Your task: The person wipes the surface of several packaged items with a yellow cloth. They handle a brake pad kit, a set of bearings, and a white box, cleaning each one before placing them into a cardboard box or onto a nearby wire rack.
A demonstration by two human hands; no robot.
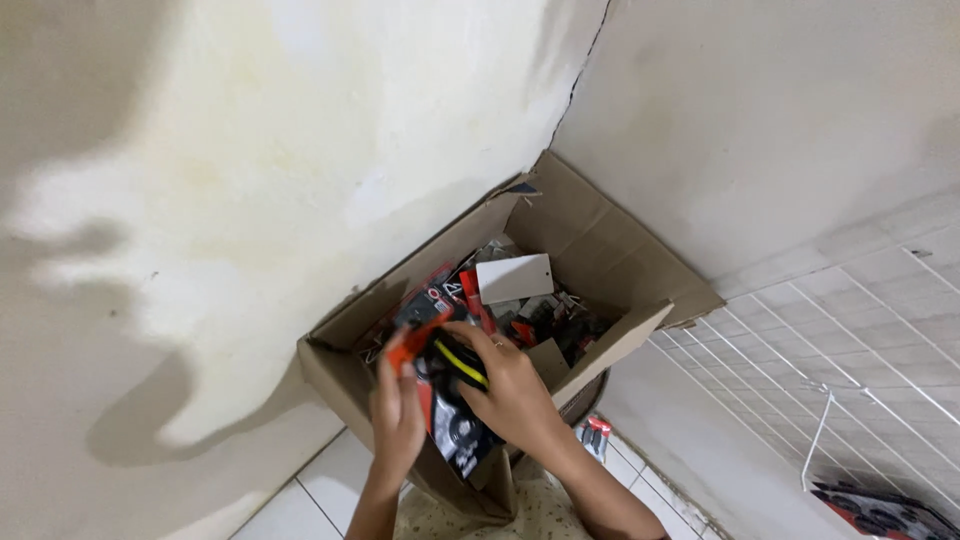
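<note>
- A view from above looks down at a person's two bare hands working at an open cardboard box [600, 250] that stands in the corner of a room.
- The box is brown, its flaps folded outward, and it is packed with small retail packages [540, 325] in red, black and white.
- The left hand [398, 410] is at the near left edge of the box, fingers closed around an orange-red and black packaged item [415, 335] at its lower left side.
- The right hand [510, 385] lies just beside it, touching the same bundle; its fingers curl over a black part crossed by a yellow strip [462, 365].
- The two hands are close together, almost touching, both clamped on the bundle, which sits over the box's front left corner.
- A black and white packet [460, 440] hangs below the hands against the box's front wall.
- A plain white card [515, 278] lies flat on top of the packages deeper inside the box.
- Stained cream walls [250, 150] meet behind the box along a dark crack.
- To the right, a white wire grid panel [860, 340] leans near the wall.
- White floor tiles [320, 480] show at the bottom left.
</note>
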